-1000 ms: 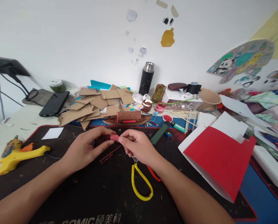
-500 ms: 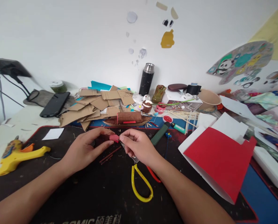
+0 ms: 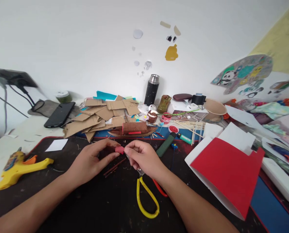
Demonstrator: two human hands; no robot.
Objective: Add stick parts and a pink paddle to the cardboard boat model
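Observation:
A small red piece (image 3: 119, 149), perhaps folded paper, is pinched between the thumb and fingers of my left hand (image 3: 92, 160). My right hand (image 3: 143, 158) has its thumb and forefinger pressed together at the piece's right end. Under that hand lie scissors with one yellow handle (image 3: 148, 200) and one red handle (image 3: 160, 188); their blades are mostly covered. Thin dark brown sticks (image 3: 114, 168) rest on the black mat (image 3: 98, 200) between the hands. Just beyond is a small brown model boat (image 3: 134, 128) with a red strip on its side.
A yellow glue gun (image 3: 23, 166) lies at left, near a white paper square (image 3: 56, 145) and a phone (image 3: 59, 115). Cardboard pieces (image 3: 86, 121) are heaped at the back, beside a black thermos (image 3: 151, 90). At right are a green utility knife (image 3: 167, 144) and red paper (image 3: 228, 170).
The whole scene sits slightly lower in view, as the camera has tilted up. Both hands keep nearly the same pose around the red piece, which looks slightly turned.

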